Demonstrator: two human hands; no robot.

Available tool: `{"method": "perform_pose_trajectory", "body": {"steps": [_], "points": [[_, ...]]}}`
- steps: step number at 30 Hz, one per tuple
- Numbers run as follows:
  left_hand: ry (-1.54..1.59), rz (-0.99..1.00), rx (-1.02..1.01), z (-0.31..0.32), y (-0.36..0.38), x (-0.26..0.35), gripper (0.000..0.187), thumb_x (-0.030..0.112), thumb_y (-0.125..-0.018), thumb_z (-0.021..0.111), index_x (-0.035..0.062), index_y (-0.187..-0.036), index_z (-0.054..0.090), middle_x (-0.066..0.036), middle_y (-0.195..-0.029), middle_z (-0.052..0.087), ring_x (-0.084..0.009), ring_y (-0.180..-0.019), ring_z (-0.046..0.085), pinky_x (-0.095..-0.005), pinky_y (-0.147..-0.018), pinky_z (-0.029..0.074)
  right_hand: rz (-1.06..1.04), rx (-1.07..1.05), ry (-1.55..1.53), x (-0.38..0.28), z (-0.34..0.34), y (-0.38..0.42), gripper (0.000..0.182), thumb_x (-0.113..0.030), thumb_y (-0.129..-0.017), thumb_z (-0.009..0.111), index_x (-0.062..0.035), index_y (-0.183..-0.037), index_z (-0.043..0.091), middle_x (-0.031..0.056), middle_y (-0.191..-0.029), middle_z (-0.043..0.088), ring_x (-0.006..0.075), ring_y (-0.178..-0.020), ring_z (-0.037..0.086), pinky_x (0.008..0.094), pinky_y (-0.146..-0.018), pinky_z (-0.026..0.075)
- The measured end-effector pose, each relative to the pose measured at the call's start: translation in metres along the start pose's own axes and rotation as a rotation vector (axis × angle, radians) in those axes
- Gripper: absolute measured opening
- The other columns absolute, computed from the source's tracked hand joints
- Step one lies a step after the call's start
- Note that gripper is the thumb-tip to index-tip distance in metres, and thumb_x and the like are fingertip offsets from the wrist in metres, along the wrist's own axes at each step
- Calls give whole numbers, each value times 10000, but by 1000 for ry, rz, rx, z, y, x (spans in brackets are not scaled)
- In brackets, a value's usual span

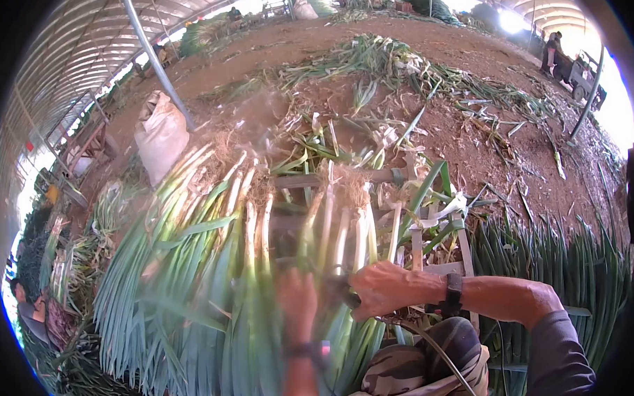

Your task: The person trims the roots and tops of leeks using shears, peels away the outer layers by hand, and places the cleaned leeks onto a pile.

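Long green onions (216, 299) with white stalks and brown roots lie side by side in front of me, roots pointing away. My left hand (297, 296) is smeared by motion over the stalks, and its fingers do not show clearly. Close to its right, my right hand (386, 288) is closed around a dark tool (350, 294), mostly hidden by the fingers; its kind I cannot tell. A thin hose (434, 347) runs from below this hand toward my lap. Several more onion stalks (360, 231) lie just beyond both hands on a wooden frame (372, 176).
A white sack (161, 137) stands beside a metal pole (157, 64). Peeled leaves (368, 60) litter the dirt floor. To the right stand dense green leaves (543, 281). A person (33, 312) sits at the left edge; another person (552, 53) is near a cart (584, 77).
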State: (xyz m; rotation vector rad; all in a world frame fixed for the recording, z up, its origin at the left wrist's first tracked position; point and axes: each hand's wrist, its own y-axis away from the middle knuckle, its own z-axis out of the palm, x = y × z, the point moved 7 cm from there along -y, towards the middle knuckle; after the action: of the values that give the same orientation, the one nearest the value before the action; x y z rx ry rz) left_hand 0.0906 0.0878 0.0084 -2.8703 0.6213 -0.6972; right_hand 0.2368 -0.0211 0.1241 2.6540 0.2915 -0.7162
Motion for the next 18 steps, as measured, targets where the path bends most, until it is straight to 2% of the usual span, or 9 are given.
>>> {"method": "perform_pose_trajectory", "body": {"steps": [3, 6, 9, 11, 14, 18], "points": [[5, -63, -139, 11, -15, -5, 457, 310, -865, 654, 5, -1203, 616, -204, -1179, 609, -385, -1135, 549, -499, -975, 442, -14, 58, -2, 2, 0, -6, 327, -350, -741, 719, -30, -801, 685, 149, -629, 617, 310, -572, 639, 441, -537, 502], [-5, -115, -199, 20, -24, -10, 497, 280, -811, 663, 8, -1224, 610, -200, -1183, 616, -385, -1151, 560, -482, -990, 447, 61, -60, -23, -4, -2, 0, 316, -343, -746, 721, -37, -813, 685, 141, -640, 622, 301, -559, 635, 441, -530, 502], [72, -158, -226, 25, -23, -11, 522, 258, -777, 659, 10, -1233, 608, -201, -1170, 619, -377, -1140, 573, -465, -989, 454, -13, 62, -84, -4, -3, 10, 307, -338, -757, 719, -48, -855, 688, 131, -619, 615, 290, -540, 629, 441, -522, 500], [103, -145, -227, 19, -14, -12, 526, 260, -766, 661, 21, -1232, 613, -205, -1150, 622, -373, -1124, 578, -460, -980, 457, 69, 34, -55, 7, 4, 6, 325, -335, -763, 716, -43, -903, 685, 130, -601, 611, 298, -540, 632, 440, -530, 505], [110, -205, -354, 6, -7, -7, 500, 267, -764, 667, 45, -1211, 635, -205, -1114, 620, -377, -1092, 586, -468, -957, 463, 111, 10, -31, 16, 4, 3, 369, -336, -766, 714, -25, -962, 679, 129, -583, 611, 309, -544, 635, 443, -541, 511], [82, -186, -256, 15, 1, -20, 473, 278, -763, 673, 58, -1182, 656, -200, -1068, 615, -383, -1046, 596, -480, -915, 476, 100, 106, -53, 18, -14, -6, 410, -349, -764, 719, 11, -955, 678, 156, -596, 625, 331, -556, 644, 451, -551, 515]]}}
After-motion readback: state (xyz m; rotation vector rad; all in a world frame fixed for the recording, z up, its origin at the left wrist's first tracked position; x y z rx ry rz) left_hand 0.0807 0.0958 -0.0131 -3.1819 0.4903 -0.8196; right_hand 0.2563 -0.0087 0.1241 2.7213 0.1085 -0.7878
